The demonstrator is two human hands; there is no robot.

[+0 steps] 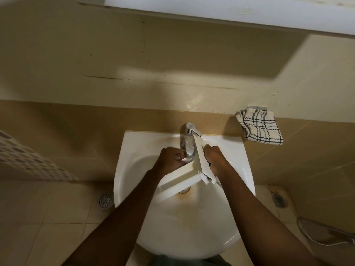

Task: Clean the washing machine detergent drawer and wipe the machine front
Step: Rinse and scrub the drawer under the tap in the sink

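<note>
The white plastic detergent drawer (182, 184) is held over the white sink (192, 223), under the chrome tap (189, 142). My left hand (172, 160) grips the drawer's far left corner beside the tap spout. My right hand (214, 158) is closed on the drawer's front panel, which stands tilted up toward the tap. Something dark shows under the right fingers; I cannot tell what it is. Whether water is running is not visible.
A checked cloth (259, 127) hangs from a holder on the wall at the right of the sink. Floor drains sit at left (105, 201) and right (277, 199). A hose (317, 233) lies on the tiled floor at right. A white cabinet (230, 14) overhangs.
</note>
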